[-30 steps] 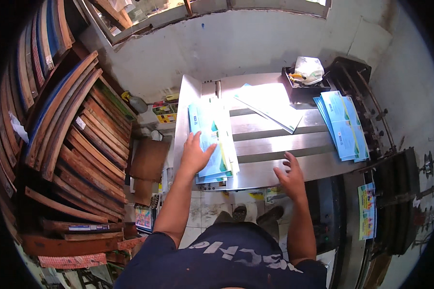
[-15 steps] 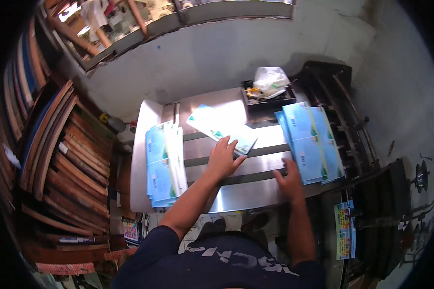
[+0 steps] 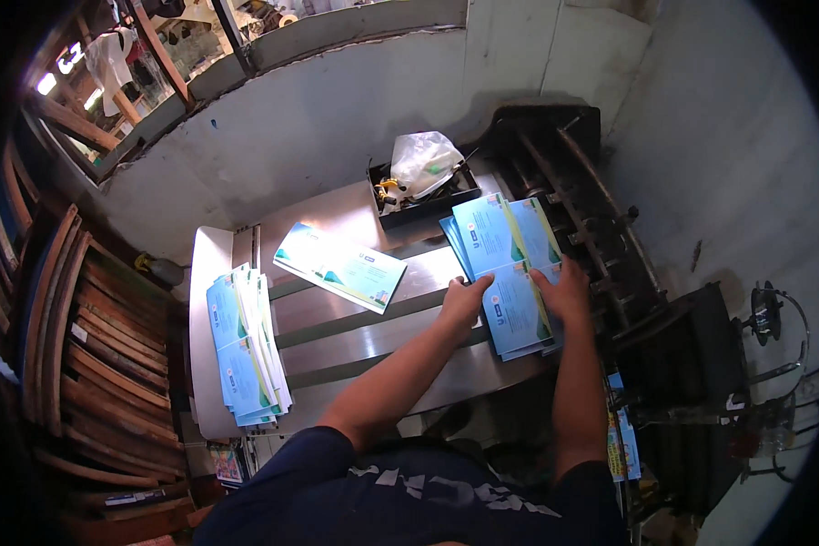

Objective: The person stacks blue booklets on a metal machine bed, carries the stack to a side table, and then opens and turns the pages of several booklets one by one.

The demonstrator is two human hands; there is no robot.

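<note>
On the right of the metal table lies a stack of blue printed sheets (image 3: 537, 227), its edges uneven. My left hand (image 3: 465, 303) grips the left edge of the top printed sheet (image 3: 510, 300), thumb on its face and fingers mostly hidden. At the opposite edge my right hand (image 3: 567, 289) also holds the sheet, thumb on top, fingers around the side. A smaller pile of folded printed sheets (image 3: 339, 266) rests slantwise mid-table, apart from both hands. Another stack of the blue sheets (image 3: 238, 350) fans out at the table's left end.
A black tray (image 3: 428, 207) with a plastic bag (image 3: 425, 164) and small items stands at the back of the metal table (image 3: 337, 350). Dark machinery (image 3: 601, 218) borders the right side. Wooden-edged frames (image 3: 118, 346) fill a rack at left.
My left hand has left the middle pile and moved right to the right-hand stack. My right hand has come onto that stack too, and both now grip a sheet. The view has shifted right.
</note>
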